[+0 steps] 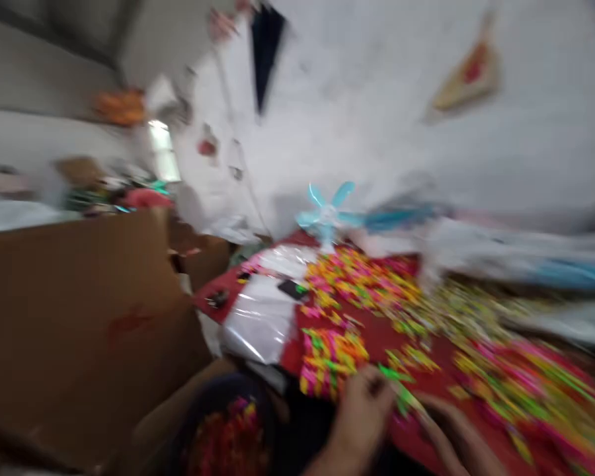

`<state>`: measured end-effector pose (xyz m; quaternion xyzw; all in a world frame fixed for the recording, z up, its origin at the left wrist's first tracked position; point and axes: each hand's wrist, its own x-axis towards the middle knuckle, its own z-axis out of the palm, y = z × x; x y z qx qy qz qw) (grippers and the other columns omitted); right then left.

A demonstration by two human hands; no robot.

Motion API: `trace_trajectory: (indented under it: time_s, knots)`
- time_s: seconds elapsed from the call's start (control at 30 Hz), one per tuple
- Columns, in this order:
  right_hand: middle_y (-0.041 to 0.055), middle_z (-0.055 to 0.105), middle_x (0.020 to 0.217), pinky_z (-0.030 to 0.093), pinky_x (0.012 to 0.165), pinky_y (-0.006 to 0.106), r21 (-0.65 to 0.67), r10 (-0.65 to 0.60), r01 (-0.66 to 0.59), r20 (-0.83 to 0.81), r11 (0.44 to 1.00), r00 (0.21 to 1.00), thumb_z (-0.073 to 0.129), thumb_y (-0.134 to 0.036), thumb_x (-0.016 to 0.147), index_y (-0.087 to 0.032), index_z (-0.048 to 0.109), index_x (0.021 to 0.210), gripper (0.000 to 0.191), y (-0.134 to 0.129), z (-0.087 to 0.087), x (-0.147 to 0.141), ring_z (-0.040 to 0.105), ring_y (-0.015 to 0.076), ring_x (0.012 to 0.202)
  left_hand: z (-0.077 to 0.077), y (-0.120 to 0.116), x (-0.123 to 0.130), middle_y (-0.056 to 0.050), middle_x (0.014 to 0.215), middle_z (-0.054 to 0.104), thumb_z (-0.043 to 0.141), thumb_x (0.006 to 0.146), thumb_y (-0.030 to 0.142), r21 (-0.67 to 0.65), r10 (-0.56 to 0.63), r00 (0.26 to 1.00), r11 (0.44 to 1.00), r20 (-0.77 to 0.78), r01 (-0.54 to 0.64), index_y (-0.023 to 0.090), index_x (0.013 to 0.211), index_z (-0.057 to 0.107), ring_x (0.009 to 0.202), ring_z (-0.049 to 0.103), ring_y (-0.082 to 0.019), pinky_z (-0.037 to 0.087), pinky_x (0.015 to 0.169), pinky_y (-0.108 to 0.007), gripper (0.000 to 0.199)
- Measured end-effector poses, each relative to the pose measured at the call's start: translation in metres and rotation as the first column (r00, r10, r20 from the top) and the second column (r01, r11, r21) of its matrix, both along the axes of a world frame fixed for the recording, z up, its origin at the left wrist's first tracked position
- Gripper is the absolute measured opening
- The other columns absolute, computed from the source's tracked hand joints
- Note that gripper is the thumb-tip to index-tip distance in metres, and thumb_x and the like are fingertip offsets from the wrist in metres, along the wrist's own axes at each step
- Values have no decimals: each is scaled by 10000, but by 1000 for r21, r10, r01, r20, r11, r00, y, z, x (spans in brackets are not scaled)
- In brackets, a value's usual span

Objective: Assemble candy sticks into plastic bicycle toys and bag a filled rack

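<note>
The view is smeared by motion. Near the bottom centre, my left hand (361,410) has its fingers curled together at the edge of a red table (426,383). My right hand (456,430) is just to its right, its fingers around a green and whitish piece (404,396) that reaches toward my left hand. Beyond my left hand lie rows of small pink, yellow, orange and green pieces (330,360). More bright pieces (367,281) are spread farther back, and long colourful strips (540,390) lie at the right.
A dark tub (272,423) of colourful pieces stands at the bottom left of the hands. A large cardboard box (79,317) fills the left. White plastic packs (260,317), a dark phone-like object (292,289) and a light blue fan (327,215) are on the table.
</note>
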<state>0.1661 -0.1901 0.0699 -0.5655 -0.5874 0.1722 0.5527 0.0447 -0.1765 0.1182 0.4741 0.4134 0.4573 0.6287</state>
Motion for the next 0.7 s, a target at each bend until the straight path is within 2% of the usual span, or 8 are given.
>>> trace_trajectory:
  time_s: [0.03,0.07,0.13,0.2,0.37,0.5,0.7]
  knots:
    - [71,683,1014,561,728,334,-24,-27,26,-43,999,999,571,-516,866,-251,647,1041,327,-11,-4,12,651,221,911,-6,5,5,9,743,589,671,798,376,-17,-41,999,999,-4,41,176,711,598,751,540,-137,442,730,-281,230]
    - [74,696,960,560,721,320,-36,-43,40,-93,999,995,576,-528,855,-240,656,1002,334,-18,-5,20,664,221,886,-12,11,10,28,671,543,673,783,383,27,-48,998,998,-33,49,168,677,573,687,499,-123,413,688,-266,259]
    - [72,699,921,553,738,312,-34,-55,49,-191,998,980,553,-507,870,-200,665,982,344,-22,-5,27,661,206,841,-20,21,14,48,631,486,652,781,389,54,-65,995,996,-76,70,165,672,548,633,439,-103,367,634,-241,270]
    - [55,700,899,539,738,294,-60,-75,64,-221,996,972,570,-460,872,-203,670,968,292,-18,-4,27,654,190,830,-24,27,15,48,651,484,631,794,380,67,-91,989,993,-113,99,165,695,551,639,433,-101,356,625,-229,250]
    - [47,691,911,515,761,300,-107,-55,28,-267,994,962,571,-402,883,-207,667,984,239,-8,-7,23,641,183,849,-26,30,15,36,698,509,562,852,363,111,-124,959,981,-254,156,171,749,562,668,450,-107,361,631,-224,218]
    - [49,690,924,513,744,295,-124,-30,-2,-251,992,967,565,-360,894,-206,665,988,206,-2,-10,24,637,173,829,-26,36,19,32,697,523,539,854,343,130,-91,945,982,-315,138,177,731,542,655,459,-113,366,619,-227,207]
    - [36,663,885,515,727,288,-40,-103,98,-179,994,978,578,-297,891,-214,657,972,141,4,-13,19,621,163,817,-20,39,21,50,620,443,544,823,350,146,-24,913,985,-406,91,198,638,455,607,422,-114,330,580,-228,256]
